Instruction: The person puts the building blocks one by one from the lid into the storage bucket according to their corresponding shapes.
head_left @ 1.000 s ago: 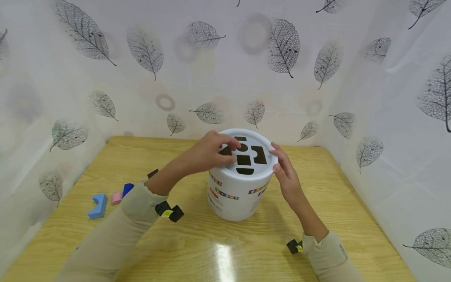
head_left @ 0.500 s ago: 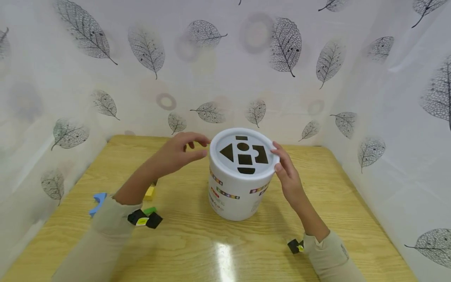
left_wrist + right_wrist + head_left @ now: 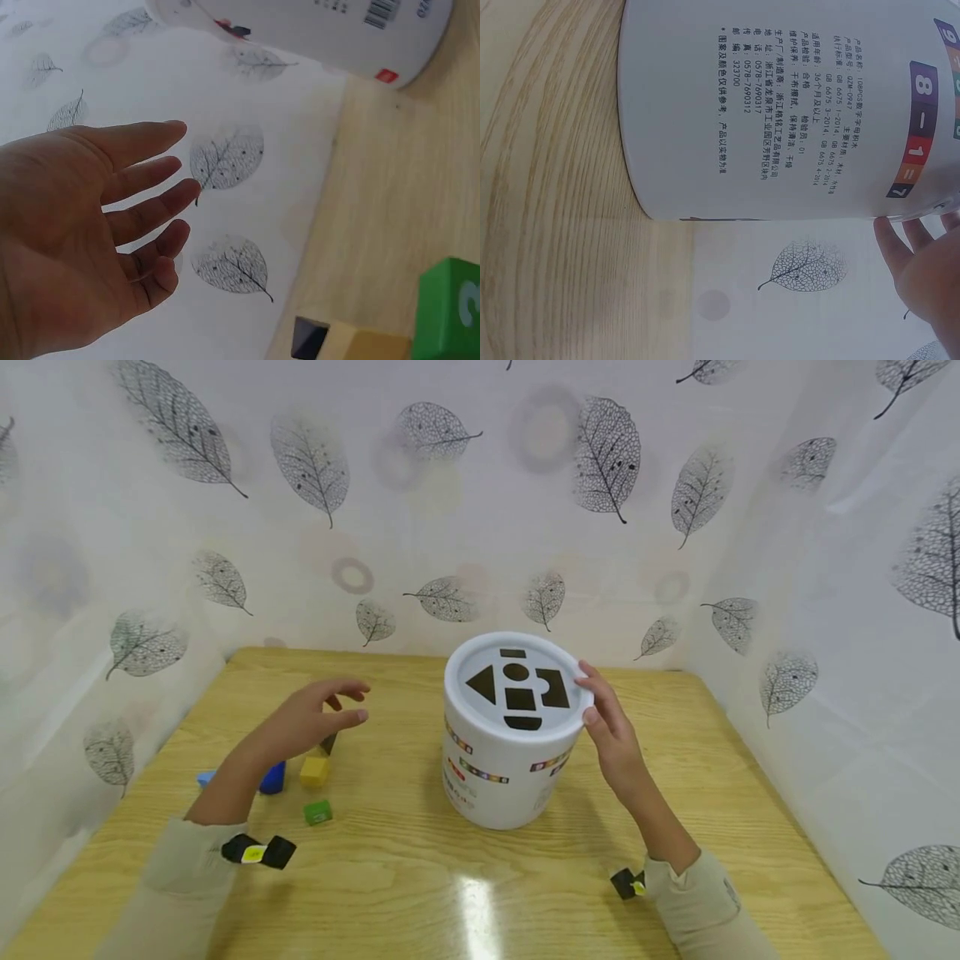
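Plainly, the white tub [image 3: 780, 112] reads "8−1=7".

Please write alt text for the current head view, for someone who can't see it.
A person's right hand holds the rim of a white bucket on a wooden table; its lid has shaped holes. The left hand hovers, empty, near a yellow block, a green block and partly hidden blue pieces. Behind is a leaf-patterned sheet.
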The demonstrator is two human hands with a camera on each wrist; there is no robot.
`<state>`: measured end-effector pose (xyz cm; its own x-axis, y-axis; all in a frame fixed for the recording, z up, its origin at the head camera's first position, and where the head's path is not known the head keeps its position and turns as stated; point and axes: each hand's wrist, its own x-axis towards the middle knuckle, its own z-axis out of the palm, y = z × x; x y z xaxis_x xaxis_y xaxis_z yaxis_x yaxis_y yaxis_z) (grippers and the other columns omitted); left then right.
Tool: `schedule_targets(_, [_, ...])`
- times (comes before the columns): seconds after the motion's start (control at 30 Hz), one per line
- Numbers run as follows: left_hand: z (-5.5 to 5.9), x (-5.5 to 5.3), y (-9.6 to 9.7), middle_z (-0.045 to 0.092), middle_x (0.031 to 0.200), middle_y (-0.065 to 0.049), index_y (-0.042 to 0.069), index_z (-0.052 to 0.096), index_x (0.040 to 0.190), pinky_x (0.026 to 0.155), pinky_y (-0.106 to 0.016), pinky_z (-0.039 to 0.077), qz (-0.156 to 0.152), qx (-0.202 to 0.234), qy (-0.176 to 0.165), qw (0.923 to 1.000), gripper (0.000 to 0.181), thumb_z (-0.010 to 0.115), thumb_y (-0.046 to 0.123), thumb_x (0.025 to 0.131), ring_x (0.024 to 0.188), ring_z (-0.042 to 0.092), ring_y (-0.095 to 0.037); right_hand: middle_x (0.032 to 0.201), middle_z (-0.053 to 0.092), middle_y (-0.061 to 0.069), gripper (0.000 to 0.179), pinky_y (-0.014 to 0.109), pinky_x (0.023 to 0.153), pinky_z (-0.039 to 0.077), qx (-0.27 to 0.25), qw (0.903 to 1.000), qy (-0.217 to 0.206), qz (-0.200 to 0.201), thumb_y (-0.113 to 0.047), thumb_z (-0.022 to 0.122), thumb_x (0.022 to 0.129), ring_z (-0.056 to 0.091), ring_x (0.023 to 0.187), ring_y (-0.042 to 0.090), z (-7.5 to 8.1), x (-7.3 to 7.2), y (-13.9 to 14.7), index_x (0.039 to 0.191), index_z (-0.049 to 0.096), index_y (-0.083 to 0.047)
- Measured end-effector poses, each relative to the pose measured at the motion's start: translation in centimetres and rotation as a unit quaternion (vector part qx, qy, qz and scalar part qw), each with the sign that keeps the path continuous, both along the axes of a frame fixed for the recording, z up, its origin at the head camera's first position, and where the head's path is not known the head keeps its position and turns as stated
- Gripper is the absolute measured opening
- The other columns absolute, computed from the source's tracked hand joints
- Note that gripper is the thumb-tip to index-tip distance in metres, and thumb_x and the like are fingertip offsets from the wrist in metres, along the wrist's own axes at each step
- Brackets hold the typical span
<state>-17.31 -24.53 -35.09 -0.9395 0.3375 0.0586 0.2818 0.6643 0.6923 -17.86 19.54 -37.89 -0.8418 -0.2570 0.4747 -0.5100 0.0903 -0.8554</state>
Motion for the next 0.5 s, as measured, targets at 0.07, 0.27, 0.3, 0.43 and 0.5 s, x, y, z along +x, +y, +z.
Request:
schedule_targets(0.07, [-0.9,0.2,-0.8,0.055,0.143,-0.012,0.011,0.049,0.147,0.087,-0.043,0.049,0.007,-0.004,-0.009,0.9999,0.054,0.059,0.039,0.102,0.114,0.054,-0.031,0.166,0.024,-0.002,0.042,0.016,0.113,0.033,-0.002,1.0000,-0.001,0.001,-0.020,0.039,0.109,0.016,0.156,0.023,0.0,0.0,-0.1,0.146,0.041,-0.003])
schedule_targets(0.27, [-3.0,0.8,-3.0,0.057,0.139,-0.018,0.008,0.050,0.146,0.084,-0.040,0.048,0.028,-0.002,-0.041,0.9988,0.054,0.064,0.033,0.100,0.111,0.053,-0.031,0.166,0.024,-0.003,0.042,0.016,0.113,0.033,-0.002,1.0000,-0.002,0.003,-0.020,0.039,0.108,0.016,0.156,0.023,0.0,0.1,-0.1,0.147,0.041,-0.003])
schedule_targets(0.3, [-3.3,0.8,-3.2,0.057,0.139,-0.018,0.008,0.050,0.146,0.084,-0.040,0.048,0.030,-0.001,-0.045,0.9985,0.054,0.064,0.033,0.100,0.112,0.053,-0.032,0.166,0.024,-0.002,0.042,0.016,0.113,0.033,-0.001,1.0000,-0.002,0.003,-0.020,0.039,0.108,0.016,0.156,0.024,0.1,0.1,-0.1,0.146,0.041,-0.003])
schedule_targets(0.43, [-4.6,0.7,-4.2,0.052,0.143,-0.022,0.003,0.047,0.147,0.086,-0.045,0.049,0.039,0.003,-0.057,0.9976,0.058,0.066,0.029,0.099,0.118,0.049,-0.039,0.167,0.024,-0.002,0.042,0.016,0.113,0.034,-0.001,1.0000,-0.002,0.003,-0.020,0.039,0.109,0.017,0.156,0.024,0.1,0.1,-0.1,0.146,0.040,-0.002])
schedule_targets(0.5, [-5.1,0.5,-4.6,0.049,0.146,-0.024,0.001,0.046,0.148,0.089,-0.050,0.049,0.046,0.000,-0.064,0.9969,0.059,0.066,0.027,0.099,0.122,0.047,-0.044,0.167,0.024,-0.001,0.042,0.016,0.112,0.034,-0.002,1.0000,-0.002,0.005,-0.020,0.039,0.109,0.016,0.156,0.024,0.2,0.2,-0.1,0.146,0.040,-0.002])
